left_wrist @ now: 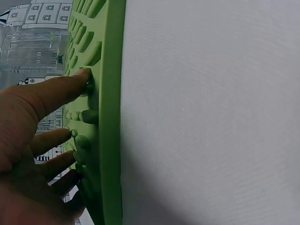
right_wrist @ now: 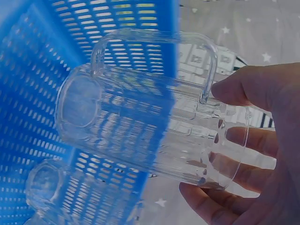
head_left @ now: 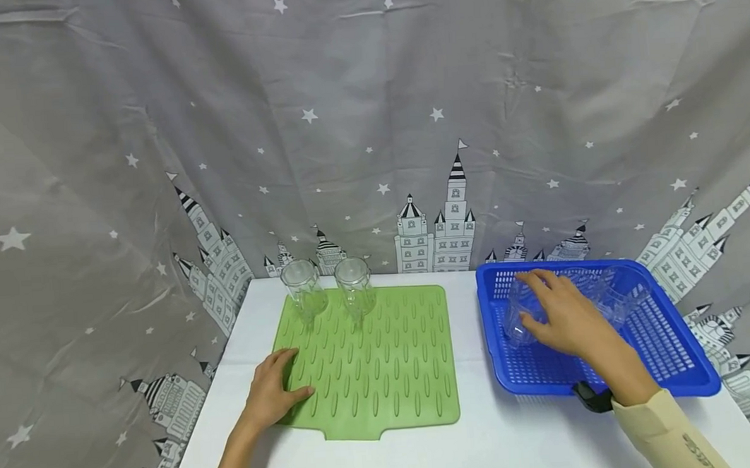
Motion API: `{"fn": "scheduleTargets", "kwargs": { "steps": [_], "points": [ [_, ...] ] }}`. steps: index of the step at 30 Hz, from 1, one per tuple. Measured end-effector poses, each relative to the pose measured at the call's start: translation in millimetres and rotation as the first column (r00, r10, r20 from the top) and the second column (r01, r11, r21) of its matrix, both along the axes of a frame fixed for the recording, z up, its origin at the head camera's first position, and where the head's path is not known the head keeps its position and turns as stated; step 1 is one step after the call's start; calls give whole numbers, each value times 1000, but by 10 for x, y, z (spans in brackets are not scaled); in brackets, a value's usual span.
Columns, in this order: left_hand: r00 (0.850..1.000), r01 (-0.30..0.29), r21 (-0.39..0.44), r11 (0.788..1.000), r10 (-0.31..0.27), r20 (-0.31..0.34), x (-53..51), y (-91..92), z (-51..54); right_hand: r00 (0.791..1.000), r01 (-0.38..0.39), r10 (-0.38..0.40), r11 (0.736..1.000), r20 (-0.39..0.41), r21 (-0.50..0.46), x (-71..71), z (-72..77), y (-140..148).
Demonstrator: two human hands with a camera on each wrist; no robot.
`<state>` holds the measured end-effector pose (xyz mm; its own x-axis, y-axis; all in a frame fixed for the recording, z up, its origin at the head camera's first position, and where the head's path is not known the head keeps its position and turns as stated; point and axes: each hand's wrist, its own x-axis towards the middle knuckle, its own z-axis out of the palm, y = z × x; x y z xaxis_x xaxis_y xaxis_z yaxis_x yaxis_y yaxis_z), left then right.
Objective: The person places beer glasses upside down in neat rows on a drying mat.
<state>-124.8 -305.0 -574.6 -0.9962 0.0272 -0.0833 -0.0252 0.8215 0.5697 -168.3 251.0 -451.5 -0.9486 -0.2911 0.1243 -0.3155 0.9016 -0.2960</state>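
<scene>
The workpiece is a clear, thick-walled, cylindrical mug with a loop handle, apparently glass. It is at the left part of the blue perforated plastic basket, tilted, base away from the palm. The right hand grips it at the rim end: thumb beside the handle's end, fingers apart and curled about the opposite side. Whether any fingertip sits inside the rim cannot be told.

Handling characteristics (judged): rigid, moderately heavy for its size, smooth and liable to slip, especially if wet. The rim and handle joints are probably the parts most prone to chipping. Recommended hold: thumb and fingers opposed around the body just below the rim, or the handle. Avoid knocking the similar clear mug lying alongside in the basket.

The left hand rests at the left edge of the green, ribbed, flexible-looking mat, thumb and fingers spread, clamped on nothing. Two clear handled mugs stand at the mat's far left corner.
</scene>
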Motion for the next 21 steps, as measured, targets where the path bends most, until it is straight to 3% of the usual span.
{"fn": "scheduleTargets", "kwargs": {
  "steps": [8, 21],
  "points": [
    [999, 2, 12, 1000, -1, -41, 15, 19, 20, 999, -10, 10, 1000, -33, -19, 47, 148, -51],
    [1000, -3, 24, 1000, 3, -4, 18, -1, -1, 977, -109, 93, 991, -190, -74, 46, 170, -37]
  ]
}}
